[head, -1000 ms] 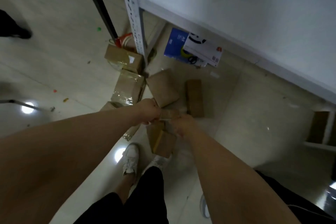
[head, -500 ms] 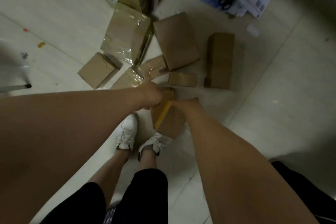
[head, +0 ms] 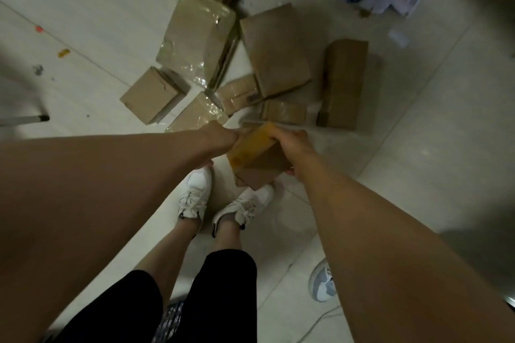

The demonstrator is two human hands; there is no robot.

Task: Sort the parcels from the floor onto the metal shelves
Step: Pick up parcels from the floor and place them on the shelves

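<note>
A person bends over a scatter of cardboard parcels on the tiled floor (head: pixel 418 175), both hands wrapped around one small parcel (head: pixel 257 160) at the centre of the frame, held just above a pair of white shoes (head: pixel 195 195). The right hand (head: pixel 292 145) grips its right side and upper corner; the left hand (head: pixel 220 138) clasps the left edge, fingers hidden beneath. More boxes crowd the upper half — a long upright box (head: pixel 342 83) at right, a small square box (head: pixel 152 95) at left. No shelf shows in the frame. Judging from the tilt, the lift goes best with the parcel levelled and both palms kept firmly under it — clear of the boxes nearby before turning to the shelves.
</note>
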